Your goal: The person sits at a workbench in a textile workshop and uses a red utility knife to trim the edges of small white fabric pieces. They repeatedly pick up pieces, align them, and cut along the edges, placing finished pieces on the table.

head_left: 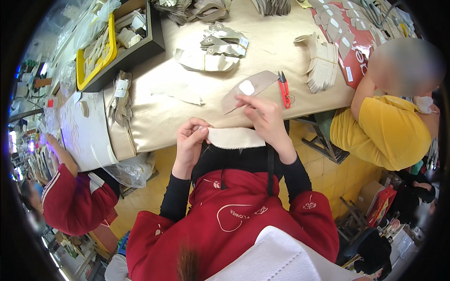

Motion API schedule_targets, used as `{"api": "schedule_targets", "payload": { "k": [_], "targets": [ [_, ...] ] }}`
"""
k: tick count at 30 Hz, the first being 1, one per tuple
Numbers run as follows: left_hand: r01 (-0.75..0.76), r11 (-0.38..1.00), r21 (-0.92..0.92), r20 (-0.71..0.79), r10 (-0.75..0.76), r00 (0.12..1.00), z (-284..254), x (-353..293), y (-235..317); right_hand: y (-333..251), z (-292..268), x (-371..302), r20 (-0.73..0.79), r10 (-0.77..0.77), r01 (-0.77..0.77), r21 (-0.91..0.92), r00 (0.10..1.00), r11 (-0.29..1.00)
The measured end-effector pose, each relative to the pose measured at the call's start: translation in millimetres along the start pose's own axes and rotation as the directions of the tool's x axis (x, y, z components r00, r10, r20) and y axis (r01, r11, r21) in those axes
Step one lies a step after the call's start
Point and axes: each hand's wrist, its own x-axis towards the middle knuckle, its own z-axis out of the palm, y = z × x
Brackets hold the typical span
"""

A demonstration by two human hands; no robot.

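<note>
My left hand pinches the left end of a cream curved strip of leather or fabric, which has a fine toothed lower edge. The strip is held level in front of my body at the table's near edge. My right hand hovers by the strip's right end, fingers apart and reaching toward a taupe curved cut piece on the table. On that piece lies a small white rounded patch, close to my index fingertip. Whether the fingertips touch it, I cannot tell. Red-handled thread snips lie just right of the taupe piece.
Bundled cut pieces and a cream stack sit farther back. A black-edged box with a yellow tray stands back left. A person in yellow sits right; another in red is left.
</note>
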Motion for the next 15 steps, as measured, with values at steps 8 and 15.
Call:
{"api": "schedule_targets", "payload": {
  "k": [8,15],
  "targets": [
    [0.098,0.949,0.299,-0.166,-0.049,0.985,23.7,46.9,-27.1,20.3,-35.7,-17.2,0.053,0.466,-0.464,0.242,0.883,0.852],
    [0.037,0.881,0.472,-0.218,0.076,0.973,27.4,67.4,-38.2,35.3,-76.5,52.9,-0.183,0.237,-0.270,-0.183,0.954,0.945]
  ]
}}
